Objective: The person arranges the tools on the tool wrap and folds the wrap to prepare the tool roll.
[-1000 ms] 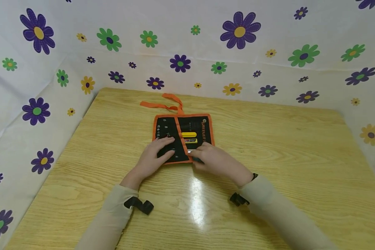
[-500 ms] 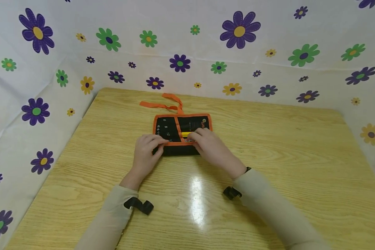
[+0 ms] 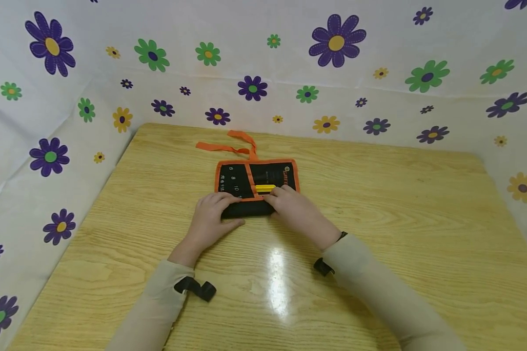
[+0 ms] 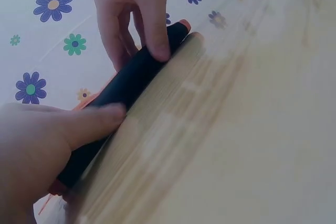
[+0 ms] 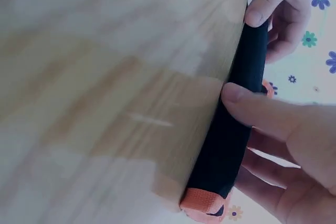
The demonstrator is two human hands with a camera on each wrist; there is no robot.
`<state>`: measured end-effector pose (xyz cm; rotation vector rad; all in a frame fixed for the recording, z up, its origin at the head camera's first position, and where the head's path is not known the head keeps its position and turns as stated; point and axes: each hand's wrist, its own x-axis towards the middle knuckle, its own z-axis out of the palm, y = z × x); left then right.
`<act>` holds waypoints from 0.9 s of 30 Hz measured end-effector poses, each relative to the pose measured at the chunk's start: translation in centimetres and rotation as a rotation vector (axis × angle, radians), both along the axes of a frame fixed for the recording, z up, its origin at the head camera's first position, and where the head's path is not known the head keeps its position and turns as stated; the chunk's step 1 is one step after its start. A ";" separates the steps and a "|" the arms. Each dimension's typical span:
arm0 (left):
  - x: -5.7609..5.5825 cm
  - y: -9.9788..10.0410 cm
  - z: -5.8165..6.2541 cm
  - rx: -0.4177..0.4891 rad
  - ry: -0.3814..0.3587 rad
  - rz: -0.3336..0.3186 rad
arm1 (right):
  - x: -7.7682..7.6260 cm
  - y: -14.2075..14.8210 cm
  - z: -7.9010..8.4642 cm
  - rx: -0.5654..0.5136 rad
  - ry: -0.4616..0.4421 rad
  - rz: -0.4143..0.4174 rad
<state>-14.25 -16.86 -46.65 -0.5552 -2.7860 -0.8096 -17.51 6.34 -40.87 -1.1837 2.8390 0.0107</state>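
Observation:
A black fabric tool roll (image 3: 270, 171) with orange edging lies on the table, its near side folded into a thick band. White numbers run down its left part, and a yellow tool end (image 3: 265, 188) shows in a pocket. My left hand (image 3: 208, 217) grips the left part of the fold, fingers over the top, thumb in front. The right hand (image 3: 298, 214) holds the fold's right part the same way. In the right wrist view the right thumb presses the front of the folded roll (image 5: 223, 145), fingers behind it. Other pocket contents are hidden.
The wooden table (image 3: 399, 204) extends around the roll. Two orange tie straps (image 3: 224, 147) lie loose beyond its far edge. A white flower-print cloth (image 3: 285, 63) hangs behind and at the sides. Black straps (image 3: 197, 288) hang at both wrists.
The tool roll's near edge has been folded up and away from the body, covering the lower numbers and pocket contents. The left thumb has since spread out in front of the fold.

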 end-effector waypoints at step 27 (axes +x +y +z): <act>-2.8 1.1 3.0 -0.090 0.044 0.097 | -1.9 1.3 -0.3 -0.335 -0.025 -0.034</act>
